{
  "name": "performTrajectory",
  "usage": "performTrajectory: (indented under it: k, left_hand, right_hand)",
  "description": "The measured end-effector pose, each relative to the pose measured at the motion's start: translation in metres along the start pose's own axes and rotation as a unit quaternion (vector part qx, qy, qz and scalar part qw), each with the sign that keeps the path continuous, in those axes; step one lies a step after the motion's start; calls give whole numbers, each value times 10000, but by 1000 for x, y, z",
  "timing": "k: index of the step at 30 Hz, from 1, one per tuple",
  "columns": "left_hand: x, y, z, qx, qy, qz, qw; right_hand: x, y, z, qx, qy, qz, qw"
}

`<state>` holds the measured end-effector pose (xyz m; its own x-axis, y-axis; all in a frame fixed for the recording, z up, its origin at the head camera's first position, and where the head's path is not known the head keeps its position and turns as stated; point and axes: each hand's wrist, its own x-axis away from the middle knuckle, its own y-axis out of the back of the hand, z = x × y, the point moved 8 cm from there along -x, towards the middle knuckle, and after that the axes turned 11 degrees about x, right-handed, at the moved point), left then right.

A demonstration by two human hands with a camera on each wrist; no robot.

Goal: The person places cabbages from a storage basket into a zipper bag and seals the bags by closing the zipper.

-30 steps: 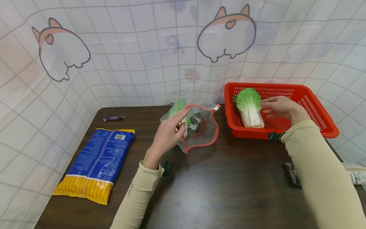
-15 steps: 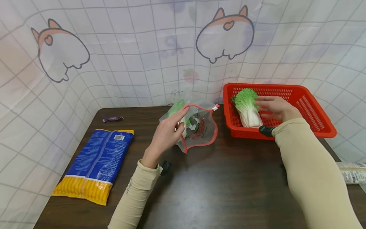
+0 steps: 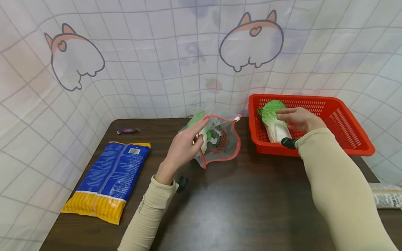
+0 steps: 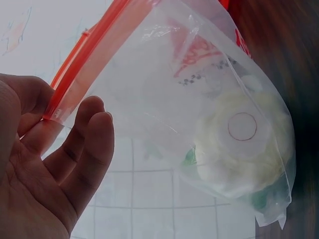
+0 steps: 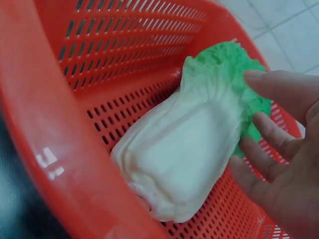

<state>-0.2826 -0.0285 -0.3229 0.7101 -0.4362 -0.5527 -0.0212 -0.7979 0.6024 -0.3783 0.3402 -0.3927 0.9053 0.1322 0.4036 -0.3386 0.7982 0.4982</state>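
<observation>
A big white wall cloth (image 3: 150, 69) with gray squares hangs behind everything, and it shows two puppy bottoms, each with a little heart. In front is the dark brown bench (image 3: 251, 202). Its back edge runs along the cloth. Brown wood shows in front of the bag, between the two tan sleeves.

The red plastic basket (image 3: 270, 149) sits at the back right, and one end pokes past the bench's right edge. Its floor full of holes shows to the right of the cabbage.

On the left lies a blue and yellow packet (image 3: 110, 177). It has lots of white words, too small to read, and a barcode (image 3: 134, 151) near the top. The clear zip bag (image 3: 229, 143) stands near the back middle with its red mouth wide apart. Red letters are on it, but they are too slanted to read. At the right edge, a pale packet (image 3: 386, 197) with tiny print is cut off.

A napa cabbage (image 3: 274, 122) lies in the left part of the basket, green leaves toward the back. Another green and white cabbage (image 4: 244, 154) is inside the bag.

Now the hands. The left hand (image 3: 183, 148) pinches the bag's red zip edge. The right hand (image 3: 301, 119) grips nothing; its fingers stretch over the basket cabbage, and I cannot tell if they touch it.

Smallest is a purple wrapped candy (image 3: 128, 131), just behind the blue packet.
</observation>
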Motion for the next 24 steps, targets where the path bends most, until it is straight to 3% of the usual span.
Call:
performTrajectory:
  k: [6,11,18,24]
  left_hand:
    - [0,2,-1,-28,-63,-11,10000]
    - [1,3,0,-48,-96,-48,9999]
    - [0,3,0,-86,-79,-74,9999]
    - [1,4,1,-124,-38,-24,9999]
  right_hand:
    - [-4,-13,-10,827,-9,523,9952]
    - [-3,-23,-16,799,-55,904,9927]
    - [0,-9,-10,1509,286,692,9857]
    - [7,1,-13,1290,354,700,9885]
